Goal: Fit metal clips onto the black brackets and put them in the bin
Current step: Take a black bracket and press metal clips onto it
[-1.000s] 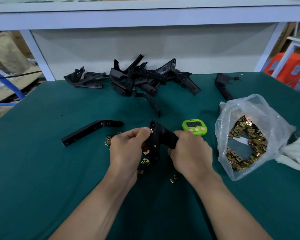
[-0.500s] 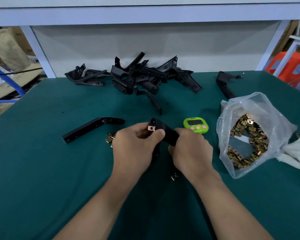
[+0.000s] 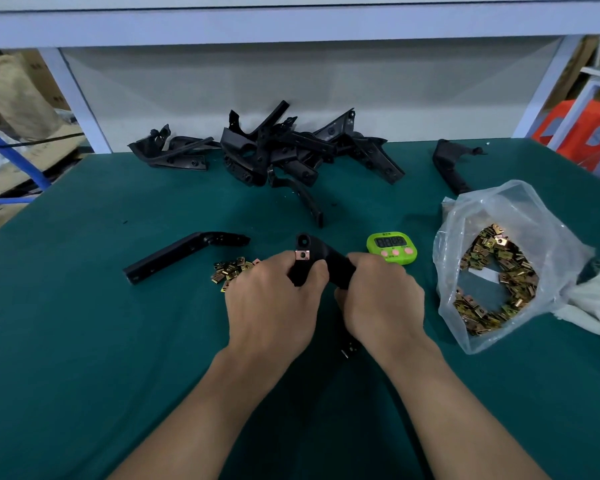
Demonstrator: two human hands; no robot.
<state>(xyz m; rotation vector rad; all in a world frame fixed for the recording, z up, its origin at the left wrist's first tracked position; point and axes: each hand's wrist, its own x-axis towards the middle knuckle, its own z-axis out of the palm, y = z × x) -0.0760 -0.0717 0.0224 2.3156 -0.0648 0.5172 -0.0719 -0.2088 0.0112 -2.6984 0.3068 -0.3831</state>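
Observation:
Both hands hold one black bracket (image 3: 321,258) just above the green table. My left hand (image 3: 274,306) grips its left end, thumb and fingertips beside a small metal clip (image 3: 302,255) seated on the bracket. My right hand (image 3: 383,301) is curled round the bracket's right part. The bracket's lower end is hidden beneath my hands. A small heap of loose metal clips (image 3: 231,270) lies left of my left hand. Another black bracket (image 3: 182,254) lies flat further left.
A pile of black brackets (image 3: 281,150) sits at the table's back, with one more bracket (image 3: 451,168) at the back right. A green timer (image 3: 392,247) stands by my right hand. A clear plastic bag of clips (image 3: 499,268) and white cloth (image 3: 596,306) lie right.
My left hand has shifted up over the bracket's end, and the clip now sits on the bracket's face. The loose clips once under the hands are now covered.

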